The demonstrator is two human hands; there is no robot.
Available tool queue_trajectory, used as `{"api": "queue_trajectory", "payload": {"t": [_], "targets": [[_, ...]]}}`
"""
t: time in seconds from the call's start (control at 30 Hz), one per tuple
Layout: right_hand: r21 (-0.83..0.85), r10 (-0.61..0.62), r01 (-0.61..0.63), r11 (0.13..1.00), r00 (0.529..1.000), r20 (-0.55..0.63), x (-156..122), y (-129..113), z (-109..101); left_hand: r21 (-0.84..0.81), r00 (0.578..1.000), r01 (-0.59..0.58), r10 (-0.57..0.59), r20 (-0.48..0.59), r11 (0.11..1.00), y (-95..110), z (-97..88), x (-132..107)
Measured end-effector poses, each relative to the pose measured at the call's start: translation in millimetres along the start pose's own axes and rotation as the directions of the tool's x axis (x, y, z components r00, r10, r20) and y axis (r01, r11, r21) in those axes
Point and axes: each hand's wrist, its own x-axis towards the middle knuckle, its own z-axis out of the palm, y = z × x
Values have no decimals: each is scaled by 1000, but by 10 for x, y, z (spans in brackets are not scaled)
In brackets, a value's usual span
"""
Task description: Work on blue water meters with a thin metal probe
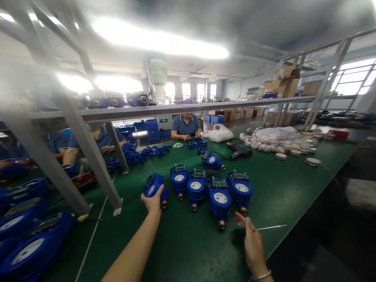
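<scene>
At lower centre the left hand [153,201] closes over the leftmost blue water meter [154,187] on the green bench [282,188], brass end toward the wrist, while the right hand [252,241] pinches a thin rod [270,227] pointing right.

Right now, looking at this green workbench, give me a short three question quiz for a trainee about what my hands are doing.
1. True or false: the left hand grips a blue water meter.
2. What does the right hand hold? A) the black power tool B) a thin metal rod C) a white cap
3. How many blue meters stand in the cluster between the two hands?

Key: 1 true. 2 B. 3 four, side by side on the green table.
</scene>
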Motion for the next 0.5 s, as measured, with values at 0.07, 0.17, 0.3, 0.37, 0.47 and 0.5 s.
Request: {"api": "queue_trajectory", "payload": {"t": [0.07,0.17,0.3,0.37,0.47,0.5], "targets": [[-42,9,-8,999,1000,23,-26,11,8,-6,999,25,-25,-28,1000,18,79,28],[-114,-18,16,993,1000,-10,-130,33,-6,5,1000,4,-4,-26,1000,18,61,27],[-175,-85,101,979,992,95,-229,52,-36,54,996,-80,78,40,995,-8,-248,-22],[-191,-108,136,972,983,150,-258,66,-28,91,987,-138,129,94,986,-52,-549,-79],[-228,-146,180,957,976,160,-381,100,-1,151,962,-209,175,208,966,-180,-1104,-251],[-242,-163,197,950,975,152,-462,110,-2,180,951,-246,201,233,952,-233,-1272,-326]]}}
